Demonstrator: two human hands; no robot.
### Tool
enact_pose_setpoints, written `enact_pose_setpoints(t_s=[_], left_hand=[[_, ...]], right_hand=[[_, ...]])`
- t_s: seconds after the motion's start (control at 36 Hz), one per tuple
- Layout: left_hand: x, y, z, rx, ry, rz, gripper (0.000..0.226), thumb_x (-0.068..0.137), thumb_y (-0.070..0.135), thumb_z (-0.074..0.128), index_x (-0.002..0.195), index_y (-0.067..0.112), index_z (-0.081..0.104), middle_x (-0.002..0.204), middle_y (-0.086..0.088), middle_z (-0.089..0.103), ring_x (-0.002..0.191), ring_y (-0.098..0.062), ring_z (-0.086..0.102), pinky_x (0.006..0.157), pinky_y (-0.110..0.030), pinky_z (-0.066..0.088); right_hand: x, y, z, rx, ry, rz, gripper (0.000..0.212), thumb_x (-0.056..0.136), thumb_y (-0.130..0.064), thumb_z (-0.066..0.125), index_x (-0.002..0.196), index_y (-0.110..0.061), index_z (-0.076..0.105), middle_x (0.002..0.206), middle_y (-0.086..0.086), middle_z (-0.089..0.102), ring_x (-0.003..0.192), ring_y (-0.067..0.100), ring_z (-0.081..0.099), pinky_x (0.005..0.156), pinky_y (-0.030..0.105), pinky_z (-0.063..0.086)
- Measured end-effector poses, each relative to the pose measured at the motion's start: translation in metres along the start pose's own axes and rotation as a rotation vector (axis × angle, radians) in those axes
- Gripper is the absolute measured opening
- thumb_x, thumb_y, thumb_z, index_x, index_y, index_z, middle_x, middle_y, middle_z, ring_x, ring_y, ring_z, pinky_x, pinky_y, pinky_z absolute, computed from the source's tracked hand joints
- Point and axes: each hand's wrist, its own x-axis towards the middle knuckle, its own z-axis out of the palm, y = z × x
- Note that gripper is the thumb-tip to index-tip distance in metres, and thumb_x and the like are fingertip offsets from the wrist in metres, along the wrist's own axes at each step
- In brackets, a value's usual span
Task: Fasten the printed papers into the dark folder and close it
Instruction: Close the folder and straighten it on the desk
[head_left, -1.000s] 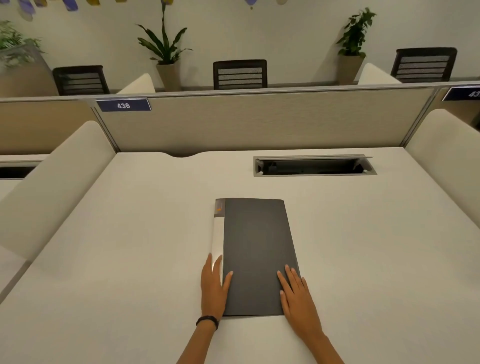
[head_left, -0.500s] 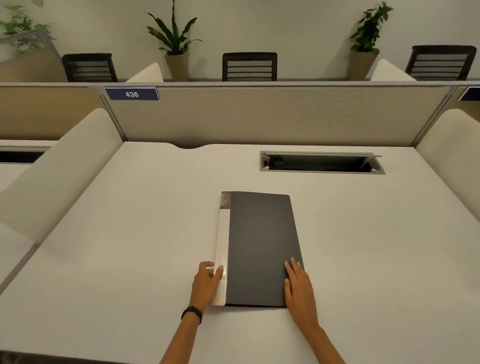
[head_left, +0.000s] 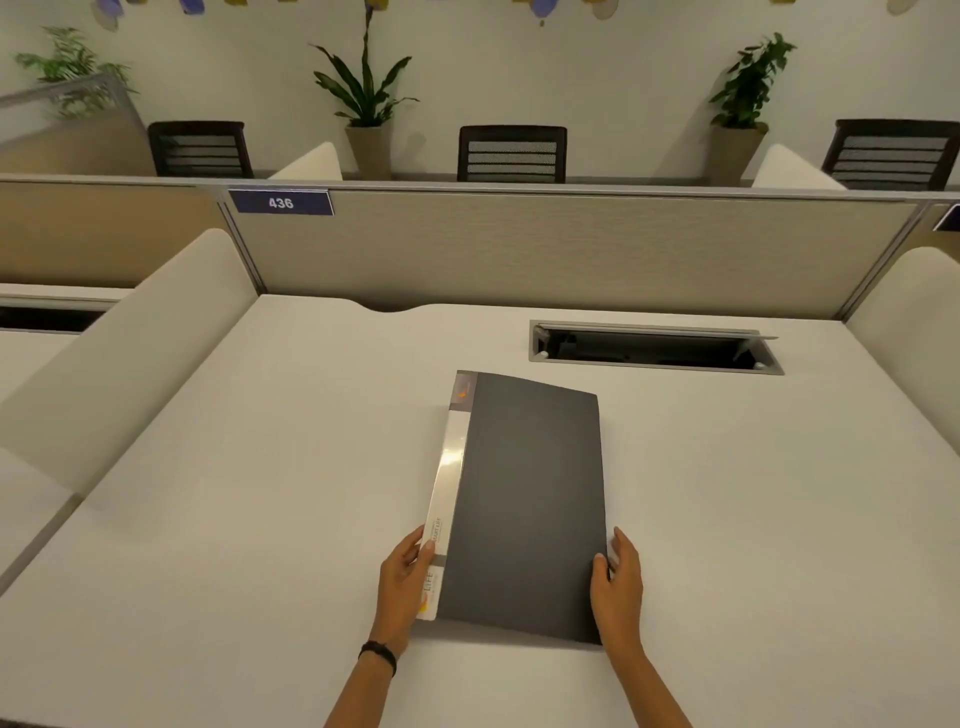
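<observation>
The dark folder (head_left: 530, 509) is closed, with a white labelled spine along its left side. Its left side is raised off the white desk (head_left: 260, 519), so it sits tilted. My left hand (head_left: 405, 587) grips the spine near the folder's near left corner, thumb on the label. My right hand (head_left: 618, 582) holds the right edge near the near right corner, fingers along the edge. No printed papers show; any inside are hidden by the cover.
A recessed cable tray (head_left: 654, 347) with its lid up lies behind the folder to the right. A beige partition (head_left: 519, 249) with a "436" plate (head_left: 281, 202) bounds the back. Cream side dividers (head_left: 130, 353) flank the desk. Chairs and potted plants stand beyond.
Both hands went from resting flat on the folder's near end to gripping its side edges. The spine side has lifted off the desk and the folder now tilts.
</observation>
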Motion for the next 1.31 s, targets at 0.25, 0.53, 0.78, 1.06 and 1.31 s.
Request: enact_pose_setpoints(t_s=[0.25,0.53,0.78,1.06,1.31], left_hand=[[0.032,0.009,-0.010,0.030,0.033,0.033,0.029,0.092,0.018,0.051,0.121,0.020,0.054,0.114,0.001,0.061,0.087,-0.010,0.065,0.059,-0.014,0.055],[0.078,0.019,-0.016,0.003,0.086,0.031,0.035,0.093,0.021,0.048,0.128,0.015,0.048,0.116,-0.001,0.059,0.091,-0.016,0.063,0.070,-0.019,0.051],[0.126,0.033,-0.037,0.074,0.083,0.022,0.024,0.093,0.018,0.050,0.117,0.020,0.055,0.109,-0.001,0.061,0.095,-0.014,0.059,0.074,-0.020,0.048],[0.158,0.037,-0.059,0.202,0.059,0.019,0.033,0.092,0.018,0.051,0.125,0.014,0.052,0.114,0.000,0.057,0.094,-0.012,0.057,0.079,-0.018,0.047],[0.153,0.028,-0.061,0.180,0.149,0.021,0.034,0.092,0.018,0.051,0.125,0.010,0.053,0.113,-0.005,0.060,0.099,-0.026,0.060,0.081,-0.030,0.050]], right_hand=[[0.024,-0.021,0.021,0.073,0.005,0.084,0.036,0.094,-0.011,0.044,0.131,-0.006,0.042,0.137,0.017,0.046,0.125,0.035,0.044,0.104,0.046,0.036],[0.061,-0.049,0.053,0.122,-0.035,0.092,0.030,0.094,-0.011,0.045,0.123,-0.010,0.053,0.128,0.014,0.055,0.113,0.030,0.052,0.095,0.037,0.043],[0.091,-0.065,0.094,0.023,-0.120,0.052,0.033,0.091,-0.002,0.045,0.123,-0.007,0.052,0.128,0.014,0.055,0.115,0.032,0.052,0.100,0.041,0.040],[0.115,-0.075,0.122,-0.025,-0.157,0.007,0.037,0.087,0.009,0.043,0.121,-0.003,0.053,0.129,0.015,0.054,0.116,0.031,0.052,0.097,0.031,0.038],[0.116,-0.072,0.133,-0.054,-0.221,-0.019,0.038,0.089,0.004,0.047,0.125,-0.006,0.052,0.137,0.012,0.047,0.126,0.026,0.045,0.105,0.031,0.033]])
